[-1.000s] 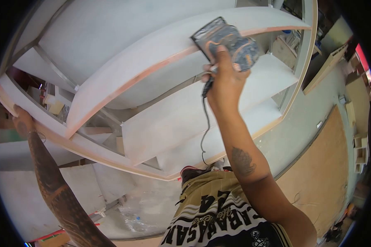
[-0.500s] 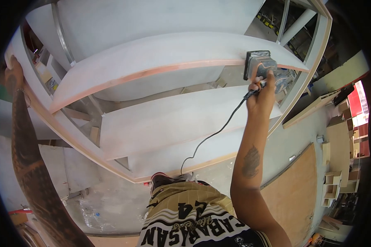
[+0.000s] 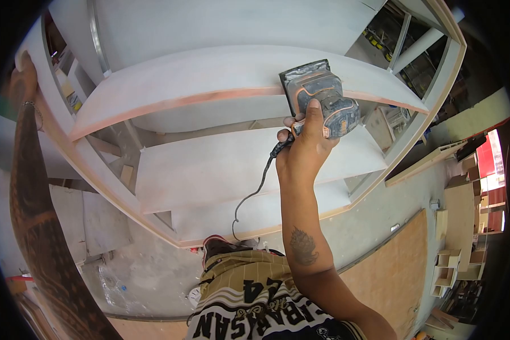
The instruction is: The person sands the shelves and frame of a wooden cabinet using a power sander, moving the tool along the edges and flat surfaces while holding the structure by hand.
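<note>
My right hand [image 3: 307, 133] is wrapped around a dusty grey and orange electric sander [image 3: 323, 96]. The sander's black pad is tilted against the front edge of a curved white shelf [image 3: 209, 71], whose rim shows a pinkish band. From the sander a black cord [image 3: 260, 184] hangs down towards my feet. At the far left, my left hand [image 3: 24, 82] grips the outer edge of the side frame [image 3: 51, 127] of the white shelf unit; its fingertips are partly hidden. Below the curved shelf lies a second white shelf [image 3: 255, 164].
The right side frame [image 3: 430, 107] bounds the unit. A brown wooden board [image 3: 385, 272] lies on the concrete floor [image 3: 147, 272] at right, with pale wooden boxes [image 3: 447, 266] beyond it. White panels [image 3: 105, 218] stand at left. My shoe [image 3: 214, 245] is close to the unit's base.
My right hand has moved the sander leftwards along the curved shelf's edge, and it appears larger in view. My left hand stays on the side frame. The view has shifted slightly.
</note>
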`<action>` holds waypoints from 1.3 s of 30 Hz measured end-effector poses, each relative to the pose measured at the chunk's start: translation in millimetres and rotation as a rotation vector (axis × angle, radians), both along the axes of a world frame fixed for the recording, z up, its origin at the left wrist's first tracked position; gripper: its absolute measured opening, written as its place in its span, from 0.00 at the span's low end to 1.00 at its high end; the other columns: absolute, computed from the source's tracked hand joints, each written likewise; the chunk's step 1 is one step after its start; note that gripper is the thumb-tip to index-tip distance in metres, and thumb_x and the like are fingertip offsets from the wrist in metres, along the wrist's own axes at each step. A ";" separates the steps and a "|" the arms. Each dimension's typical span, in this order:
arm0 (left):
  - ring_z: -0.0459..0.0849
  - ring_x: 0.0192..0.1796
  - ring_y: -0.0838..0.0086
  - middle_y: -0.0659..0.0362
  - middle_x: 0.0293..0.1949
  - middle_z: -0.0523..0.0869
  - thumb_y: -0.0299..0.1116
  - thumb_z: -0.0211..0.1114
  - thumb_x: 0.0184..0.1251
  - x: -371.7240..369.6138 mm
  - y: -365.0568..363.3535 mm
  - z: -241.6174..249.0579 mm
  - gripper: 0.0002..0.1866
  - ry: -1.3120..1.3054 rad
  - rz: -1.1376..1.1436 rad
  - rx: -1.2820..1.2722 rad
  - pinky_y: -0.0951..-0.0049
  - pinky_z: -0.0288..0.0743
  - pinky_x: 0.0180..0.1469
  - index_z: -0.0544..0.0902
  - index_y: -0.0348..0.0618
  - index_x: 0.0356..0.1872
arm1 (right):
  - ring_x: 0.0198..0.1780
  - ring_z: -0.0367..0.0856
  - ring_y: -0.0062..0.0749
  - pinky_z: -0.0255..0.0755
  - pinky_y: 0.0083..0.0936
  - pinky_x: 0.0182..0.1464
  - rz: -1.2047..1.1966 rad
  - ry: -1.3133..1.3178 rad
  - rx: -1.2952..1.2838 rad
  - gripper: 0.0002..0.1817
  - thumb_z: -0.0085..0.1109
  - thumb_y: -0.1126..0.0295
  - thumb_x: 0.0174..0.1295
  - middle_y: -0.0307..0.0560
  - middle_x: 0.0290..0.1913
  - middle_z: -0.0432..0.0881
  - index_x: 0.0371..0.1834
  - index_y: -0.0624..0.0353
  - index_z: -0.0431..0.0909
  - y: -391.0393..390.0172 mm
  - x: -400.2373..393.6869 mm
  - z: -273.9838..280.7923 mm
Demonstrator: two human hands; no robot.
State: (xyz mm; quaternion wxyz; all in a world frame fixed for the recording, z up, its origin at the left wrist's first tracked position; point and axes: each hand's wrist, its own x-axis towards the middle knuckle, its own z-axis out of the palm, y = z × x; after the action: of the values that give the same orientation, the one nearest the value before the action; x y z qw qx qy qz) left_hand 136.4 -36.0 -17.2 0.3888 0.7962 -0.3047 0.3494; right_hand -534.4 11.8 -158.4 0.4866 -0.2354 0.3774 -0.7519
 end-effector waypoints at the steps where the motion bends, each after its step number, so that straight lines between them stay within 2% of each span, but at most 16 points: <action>1: 0.75 0.72 0.51 0.40 0.68 0.78 0.79 0.44 0.64 -12.9 6.4 0.6 0.54 0.003 0.008 -0.009 0.56 0.63 0.75 0.80 0.32 0.64 | 0.28 0.77 0.25 0.67 0.21 0.19 0.015 0.021 -0.037 0.17 0.65 0.66 0.69 0.43 0.33 0.77 0.53 0.60 0.69 -1.9 3.3 -0.5; 5: 0.74 0.73 0.51 0.41 0.69 0.77 0.77 0.45 0.64 -74.7 15.2 5.8 0.53 0.042 0.101 -0.031 0.57 0.62 0.76 0.78 0.33 0.66 | 0.28 0.77 0.24 0.66 0.21 0.20 -0.021 0.012 0.005 0.16 0.64 0.64 0.69 0.42 0.33 0.77 0.51 0.59 0.71 -10.1 -16.5 -5.2; 12: 0.71 0.76 0.53 0.42 0.71 0.74 0.74 0.46 0.65 -78.3 19.7 9.1 0.51 0.029 0.075 0.020 0.59 0.58 0.78 0.76 0.32 0.68 | 0.28 0.77 0.23 0.66 0.20 0.21 -0.061 -0.033 0.043 0.15 0.63 0.62 0.70 0.41 0.34 0.77 0.50 0.58 0.72 -4.4 -12.4 -5.4; 15: 0.70 0.76 0.53 0.42 0.72 0.74 0.74 0.46 0.65 -80.6 17.4 8.7 0.51 0.046 0.085 0.004 0.59 0.58 0.78 0.75 0.32 0.69 | 0.28 0.78 0.24 0.66 0.20 0.20 0.010 -0.010 0.046 0.20 0.64 0.64 0.70 0.43 0.36 0.78 0.57 0.59 0.66 9.5 16.1 -6.3; 18: 0.69 0.76 0.52 0.42 0.72 0.74 0.75 0.46 0.65 -71.9 16.4 9.3 0.52 0.080 0.125 0.054 0.59 0.57 0.78 0.74 0.33 0.70 | 0.29 0.79 0.25 0.72 0.21 0.19 0.096 0.027 0.079 0.33 0.64 0.69 0.69 0.50 0.41 0.78 0.65 0.54 0.48 25.6 43.9 -11.6; 21: 0.69 0.76 0.51 0.42 0.73 0.73 0.76 0.45 0.64 -70.6 16.4 6.8 0.53 0.084 0.126 0.028 0.58 0.58 0.78 0.74 0.33 0.71 | 0.27 0.80 0.27 0.70 0.22 0.18 0.112 0.117 0.099 0.29 0.65 0.66 0.69 0.49 0.38 0.77 0.62 0.56 0.54 41.5 73.5 -14.7; 22: 0.69 0.76 0.51 0.42 0.73 0.73 0.76 0.45 0.64 -69.8 17.8 7.0 0.53 0.083 0.128 0.029 0.58 0.58 0.78 0.74 0.33 0.71 | 0.27 0.80 0.27 0.72 0.22 0.17 0.169 0.095 0.060 0.34 0.66 0.71 0.67 0.53 0.41 0.77 0.64 0.56 0.48 44.1 77.2 -19.5; 25: 0.69 0.76 0.52 0.42 0.72 0.73 0.76 0.46 0.65 -62.6 14.9 7.5 0.52 0.069 0.085 0.047 0.59 0.58 0.78 0.75 0.33 0.70 | 0.27 0.80 0.26 0.72 0.21 0.17 0.227 0.124 0.006 0.36 0.67 0.75 0.65 0.53 0.40 0.78 0.65 0.56 0.47 56.0 93.6 -33.5; 27: 0.77 0.70 0.50 0.44 0.67 0.80 0.76 0.47 0.66 -53.9 10.3 1.8 0.48 -0.093 0.103 -0.072 0.55 0.67 0.72 0.80 0.39 0.66 | 0.26 0.80 0.25 0.73 0.21 0.18 0.246 0.156 -0.070 0.38 0.68 0.77 0.64 0.53 0.40 0.78 0.65 0.57 0.46 59.6 102.5 -46.2; 29: 0.78 0.69 0.50 0.44 0.66 0.80 0.76 0.46 0.66 -46.9 11.1 2.0 0.49 -0.082 0.090 -0.037 0.56 0.69 0.71 0.80 0.39 0.66 | 0.26 0.80 0.25 0.73 0.20 0.18 0.268 0.197 -0.149 0.39 0.68 0.79 0.64 0.52 0.40 0.78 0.66 0.57 0.45 59.0 103.3 -56.7; 31: 0.80 0.68 0.51 0.43 0.66 0.81 0.77 0.46 0.66 -27.1 9.0 -0.3 0.49 -0.075 0.085 0.000 0.56 0.71 0.69 0.79 0.38 0.66 | 0.29 0.78 0.21 0.73 0.17 0.22 0.278 0.243 -0.170 0.46 0.67 0.82 0.61 0.50 0.46 0.75 0.73 0.59 0.42 57.5 101.4 -60.5; 33: 0.82 0.66 0.53 0.43 0.64 0.82 0.78 0.45 0.65 23.8 -2.0 -7.9 0.51 -0.276 0.173 0.101 0.58 0.73 0.68 0.80 0.37 0.66 | 0.29 0.78 0.20 0.73 0.17 0.21 0.252 0.259 -0.224 0.46 0.68 0.81 0.62 0.49 0.45 0.75 0.73 0.59 0.43 52.9 91.3 -59.6; 34: 0.82 0.66 0.53 0.43 0.64 0.82 0.78 0.45 0.65 11.3 -1.5 -4.9 0.51 -0.277 0.170 0.099 0.58 0.73 0.68 0.80 0.37 0.66 | 0.27 0.80 0.23 0.73 0.18 0.20 0.247 0.254 -0.152 0.43 0.68 0.80 0.62 0.51 0.43 0.77 0.70 0.59 0.44 51.6 83.2 -52.4; 36: 0.82 0.66 0.54 0.44 0.63 0.83 0.75 0.46 0.68 -14.0 2.9 0.6 0.48 0.021 0.134 0.029 0.60 0.73 0.68 0.80 0.38 0.66 | 0.26 0.82 0.27 0.73 0.20 0.17 0.227 0.202 -0.081 0.38 0.69 0.76 0.64 0.54 0.42 0.78 0.65 0.58 0.48 48.4 66.1 -36.9; 37: 0.82 0.66 0.54 0.44 0.63 0.83 0.75 0.46 0.68 -18.8 4.1 1.3 0.48 0.022 0.128 0.030 0.60 0.73 0.68 0.80 0.38 0.66 | 0.26 0.82 0.27 0.73 0.20 0.17 0.221 0.203 -0.080 0.38 0.69 0.76 0.64 0.54 0.42 0.78 0.65 0.58 0.48 44.8 56.8 -31.7; 39: 0.76 0.71 0.51 0.40 0.65 0.81 0.78 0.47 0.63 -27.7 5.8 1.3 0.53 0.031 0.068 -0.047 0.59 0.61 0.76 0.81 0.32 0.62 | 0.25 0.81 0.28 0.72 0.22 0.17 0.152 0.202 -0.001 0.34 0.69 0.74 0.65 0.54 0.41 0.78 0.62 0.58 0.50 34.8 39.1 -25.3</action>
State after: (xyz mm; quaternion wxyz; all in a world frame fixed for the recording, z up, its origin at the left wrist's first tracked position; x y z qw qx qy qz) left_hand 108.7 -30.2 -15.9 0.3998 0.8020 -0.2633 0.3572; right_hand -495.2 46.6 -183.8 0.5015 -0.3381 0.4050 -0.6857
